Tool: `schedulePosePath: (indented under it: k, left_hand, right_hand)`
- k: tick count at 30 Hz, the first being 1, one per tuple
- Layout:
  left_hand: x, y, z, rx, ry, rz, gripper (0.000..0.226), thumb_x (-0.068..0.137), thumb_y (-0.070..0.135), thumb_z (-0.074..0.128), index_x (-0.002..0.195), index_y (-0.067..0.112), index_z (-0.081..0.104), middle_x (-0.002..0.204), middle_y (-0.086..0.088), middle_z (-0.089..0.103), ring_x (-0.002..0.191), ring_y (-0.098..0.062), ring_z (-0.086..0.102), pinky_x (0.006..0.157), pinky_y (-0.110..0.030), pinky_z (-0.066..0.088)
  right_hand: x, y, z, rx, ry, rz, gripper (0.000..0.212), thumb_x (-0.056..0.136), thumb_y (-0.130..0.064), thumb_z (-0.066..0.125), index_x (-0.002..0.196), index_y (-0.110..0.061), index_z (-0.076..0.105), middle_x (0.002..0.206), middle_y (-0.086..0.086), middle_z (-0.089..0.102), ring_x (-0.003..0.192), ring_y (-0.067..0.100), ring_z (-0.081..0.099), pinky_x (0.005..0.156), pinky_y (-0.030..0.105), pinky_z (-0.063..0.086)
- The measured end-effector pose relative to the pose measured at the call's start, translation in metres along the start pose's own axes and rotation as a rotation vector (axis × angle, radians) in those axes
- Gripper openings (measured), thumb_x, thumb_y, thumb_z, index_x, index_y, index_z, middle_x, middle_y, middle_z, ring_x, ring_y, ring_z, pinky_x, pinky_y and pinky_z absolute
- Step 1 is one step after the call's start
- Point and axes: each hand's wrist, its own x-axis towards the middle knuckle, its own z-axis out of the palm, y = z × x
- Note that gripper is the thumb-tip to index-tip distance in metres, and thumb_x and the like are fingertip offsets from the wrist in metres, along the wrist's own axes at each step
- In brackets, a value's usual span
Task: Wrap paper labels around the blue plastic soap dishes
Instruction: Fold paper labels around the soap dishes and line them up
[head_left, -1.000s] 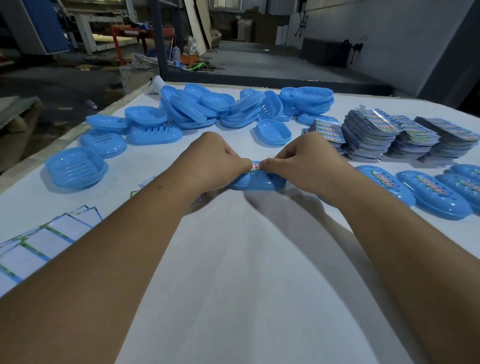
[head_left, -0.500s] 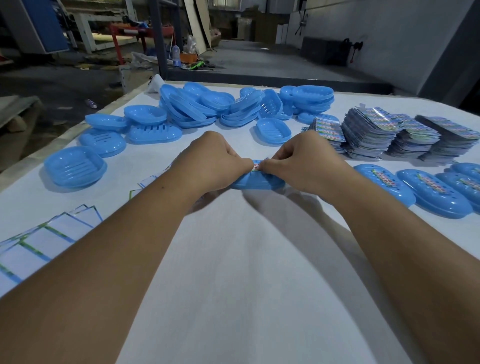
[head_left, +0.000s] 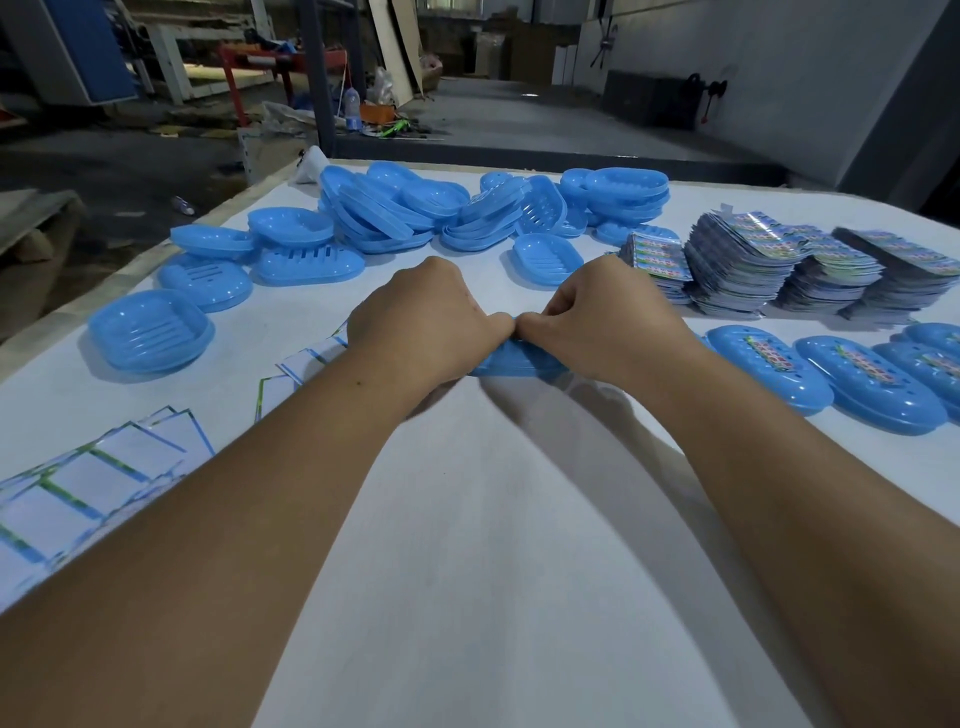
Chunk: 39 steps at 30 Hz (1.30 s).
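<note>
Both hands are down at the middle of the white table (head_left: 467, 519), and the left hand (head_left: 421, 327) and right hand (head_left: 602, 322) meet thumb to thumb over one blue soap dish (head_left: 519, 362), fingers curled tight around its ends. The dish sits on the tabletop, mostly hidden under the knuckles (its label can't be made out from here). Just right of it lies a row of labelled dishes (head_left: 769, 364). Behind those, stacks of printed labels (head_left: 769, 265). Far side, a heap of bare dishes (head_left: 415, 213), and white backing slips (head_left: 98, 483) fan out at the left edge.
</note>
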Motion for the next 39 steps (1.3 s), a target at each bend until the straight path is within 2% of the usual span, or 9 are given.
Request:
schedulePosePath:
  k: [5,11,23,27,30,32,34,36,39]
  left_hand:
    - [0.000,0.002,0.004,0.112,0.090,0.039,0.037,0.078,0.057,0.057,0.094,0.026,0.070,0.087,0.002,0.069,0.083,-0.024,0.063,0.069,-0.034,0.050]
    - [0.000,0.002,0.002,0.150,0.125,0.077,0.033,0.078,0.055,0.057,0.089,0.027,0.069,0.087,0.003,0.069,0.084,-0.025,0.063,0.069,-0.034,0.047]
    - [0.000,0.001,0.002,0.225,0.205,0.157,0.037,0.078,0.064,0.056,0.086,0.028,0.063,0.081,0.004,0.064,0.077,-0.022,0.060,0.069,-0.037,0.053]
    - [0.002,-0.009,0.002,0.153,0.196,0.102,0.034,0.084,0.065,0.057,0.083,0.032,0.059,0.072,0.011,0.053,0.077,-0.019,0.057,0.059,-0.031,0.038]
    - [0.008,-0.018,0.000,0.025,0.251,0.049,0.025,0.093,0.056,0.052,0.089,0.032,0.058,0.069,0.014,0.048,0.068,-0.014,0.052,0.057,-0.030,0.031]
    - [0.011,-0.022,0.000,-0.038,0.291,0.037,0.025,0.098,0.051,0.047,0.094,0.029,0.058,0.069,0.014,0.047,0.064,-0.011,0.046,0.056,-0.030,0.030]
    - [0.012,-0.024,0.001,-0.071,0.313,0.043,0.025,0.100,0.049,0.045,0.099,0.028,0.058,0.072,0.011,0.049,0.071,-0.015,0.049,0.060,-0.031,0.032]
    - [0.012,-0.023,0.002,-0.096,0.320,0.055,0.027,0.100,0.049,0.045,0.100,0.027,0.060,0.078,0.008,0.055,0.078,-0.018,0.053,0.064,-0.032,0.034]
    - [0.012,-0.023,0.004,-0.110,0.321,0.064,0.025,0.098,0.051,0.047,0.097,0.029,0.059,0.077,0.009,0.056,0.079,-0.019,0.055,0.065,-0.032,0.036]
  right_hand:
    - [0.002,-0.002,0.004,-0.060,0.023,0.014,0.036,0.076,-0.045,0.067,0.067,-0.010,0.069,0.058,0.004,0.060,0.064,0.025,0.060,0.050,0.027,0.037]
    - [0.006,-0.002,0.002,-0.132,0.004,0.013,0.037,0.077,-0.049,0.065,0.070,-0.014,0.055,0.064,0.007,0.047,0.067,0.029,0.052,0.052,0.029,0.030]
    - [0.007,0.002,0.000,-0.127,-0.007,0.012,0.045,0.077,-0.056,0.065,0.078,-0.010,0.065,0.069,0.005,0.063,0.073,0.025,0.062,0.054,0.029,0.037]
    - [0.003,0.004,-0.005,0.015,0.035,0.023,0.042,0.084,-0.047,0.065,0.069,-0.008,0.065,0.065,0.011,0.064,0.067,0.026,0.060,0.053,0.030,0.039]
    - [0.004,0.009,-0.013,0.113,0.148,-0.023,0.035,0.090,-0.035,0.059,0.076,-0.003,0.063,0.073,0.014,0.067,0.064,0.023,0.053,0.055,0.029,0.039]
    - [0.004,0.012,-0.016,0.164,0.136,-0.067,0.021,0.092,-0.031,0.058,0.082,-0.015,0.067,0.076,-0.003,0.068,0.073,0.017,0.060,0.065,0.030,0.046]
    - [0.001,0.013,-0.017,0.213,0.035,-0.128,0.013,0.092,-0.029,0.061,0.101,-0.026,0.070,0.090,-0.016,0.069,0.089,0.011,0.065,0.079,0.028,0.051]
    - [-0.004,0.010,-0.013,0.205,-0.099,-0.228,0.034,0.089,-0.032,0.067,0.123,-0.029,0.066,0.109,-0.017,0.069,0.103,0.007,0.063,0.092,0.025,0.049]
    - [-0.011,0.003,-0.005,0.149,-0.213,-0.341,0.058,0.082,-0.040,0.070,0.138,-0.035,0.056,0.127,-0.016,0.062,0.112,0.006,0.058,0.096,0.024,0.046]
